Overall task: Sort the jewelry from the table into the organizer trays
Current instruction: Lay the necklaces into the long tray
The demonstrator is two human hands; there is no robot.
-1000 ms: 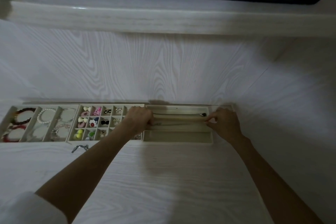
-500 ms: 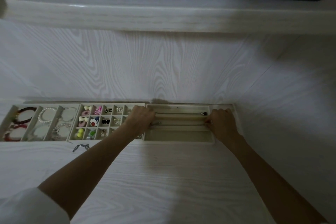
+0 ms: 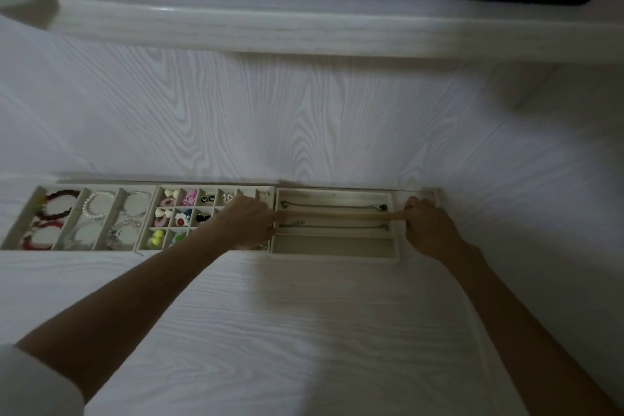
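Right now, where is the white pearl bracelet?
In the head view, the pearl bracelet lies in the leftmost tray, in its middle column, between the dark red bead bracelets and the silver bangles.

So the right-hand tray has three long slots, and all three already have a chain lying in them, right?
Not quite. The head view shows the tray has three long slots, but only the far two hold a chain; the near slot is empty.
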